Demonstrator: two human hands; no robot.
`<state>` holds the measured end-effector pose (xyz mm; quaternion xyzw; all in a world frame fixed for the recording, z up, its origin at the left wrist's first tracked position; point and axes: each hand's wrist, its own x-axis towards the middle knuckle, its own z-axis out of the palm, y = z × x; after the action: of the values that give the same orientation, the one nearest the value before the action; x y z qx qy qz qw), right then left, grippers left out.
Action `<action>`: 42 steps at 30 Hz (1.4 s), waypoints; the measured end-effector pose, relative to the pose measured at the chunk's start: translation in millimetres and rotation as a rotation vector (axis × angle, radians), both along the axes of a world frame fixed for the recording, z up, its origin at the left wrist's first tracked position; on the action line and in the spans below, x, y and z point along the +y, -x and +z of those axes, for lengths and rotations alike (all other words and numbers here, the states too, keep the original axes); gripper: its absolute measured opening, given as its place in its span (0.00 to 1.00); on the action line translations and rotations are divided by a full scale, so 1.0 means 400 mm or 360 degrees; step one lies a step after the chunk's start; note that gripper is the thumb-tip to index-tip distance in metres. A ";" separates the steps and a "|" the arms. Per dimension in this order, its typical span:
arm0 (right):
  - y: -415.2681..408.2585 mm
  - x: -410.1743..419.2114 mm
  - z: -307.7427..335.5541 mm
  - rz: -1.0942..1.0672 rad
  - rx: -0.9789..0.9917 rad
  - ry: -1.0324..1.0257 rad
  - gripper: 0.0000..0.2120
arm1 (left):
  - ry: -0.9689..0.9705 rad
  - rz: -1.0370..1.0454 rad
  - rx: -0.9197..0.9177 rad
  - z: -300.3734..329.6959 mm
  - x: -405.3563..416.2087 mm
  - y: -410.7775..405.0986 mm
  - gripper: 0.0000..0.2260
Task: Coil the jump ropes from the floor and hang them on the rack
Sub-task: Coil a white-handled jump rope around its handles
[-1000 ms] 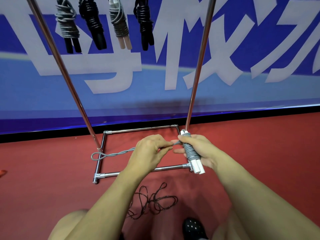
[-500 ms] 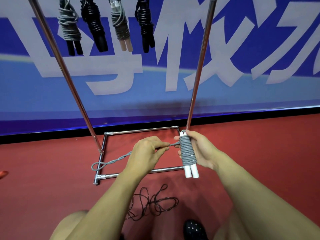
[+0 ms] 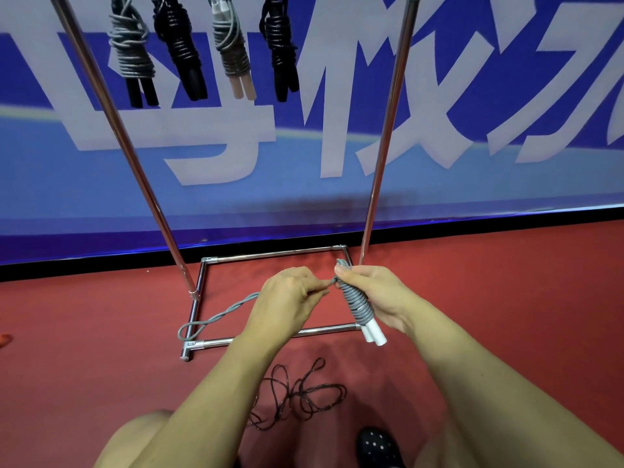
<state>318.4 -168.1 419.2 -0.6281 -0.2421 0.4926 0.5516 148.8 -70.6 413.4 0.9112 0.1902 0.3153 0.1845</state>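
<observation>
Banner text was cropped, unreadable; right hand (image 3: 374, 295) clenched the grey-wrapped white-handled jump rope (image 3: 358, 307), left hand (image 3: 287, 298) pinched its twisted tail.

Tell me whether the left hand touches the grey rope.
Touching. The head view shows the left hand pinching the grey rope just beside the coil held by the right hand.

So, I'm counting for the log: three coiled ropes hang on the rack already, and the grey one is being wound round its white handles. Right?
Not quite: the head view shows four coiled ropes on the rack, not three. The grey rope is indeed wound round its white handles, held by the right hand.
</observation>
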 end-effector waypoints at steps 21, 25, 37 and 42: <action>-0.005 -0.008 0.025 -0.0104 0.0179 -0.0429 0.18 | 0.2756 -0.0253 -0.0403 0.057 -0.042 -0.016 0.11; 0.003 0.001 0.026 -0.0126 0.0064 -0.0327 0.20 | 0.1852 0.0009 -0.0169 0.045 -0.047 -0.015 0.07; 0.054 0.033 -0.019 -0.0100 -0.0512 -0.0248 0.05 | 0.0941 0.0211 0.0425 0.051 -0.071 -0.016 0.16; 0.067 0.057 -0.023 -0.0077 -0.0306 -0.0125 0.12 | 0.1467 0.0324 0.0193 0.060 -0.057 -0.011 0.22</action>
<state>291.5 -145.2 410.0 -0.6560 -0.2979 0.4066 0.5618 153.1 -93.4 437.3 0.7279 0.4091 0.1607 0.5263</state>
